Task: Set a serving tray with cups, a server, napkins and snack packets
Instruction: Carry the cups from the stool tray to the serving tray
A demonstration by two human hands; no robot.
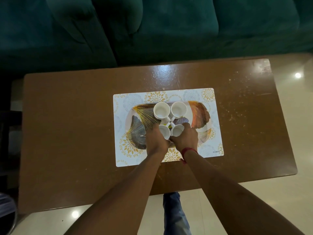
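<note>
A serving tray (pixel 199 114) with gold and grey leaf patterns lies on a white patterned placemat (pixel 210 143). Several white cups stand on it in a cluster with handles turned inward. The far left cup (pixel 161 110) and the far right cup (pixel 178 109) stand free. My left hand (pixel 155 139) grips the near left cup (pixel 164 130). My right hand (pixel 185 138) grips the near right cup (pixel 177 130). Both near cups sit low on the tray, partly hidden by my fingers. A yellow label shows between the cups.
The placemat lies on a brown wooden table (pixel 76 124). A dark green sofa (pixel 169 31) runs along the table's far edge. Glossy pale floor (pixel 291 192) shows at the right and near side, with my leg (pixel 174 216) below the table edge.
</note>
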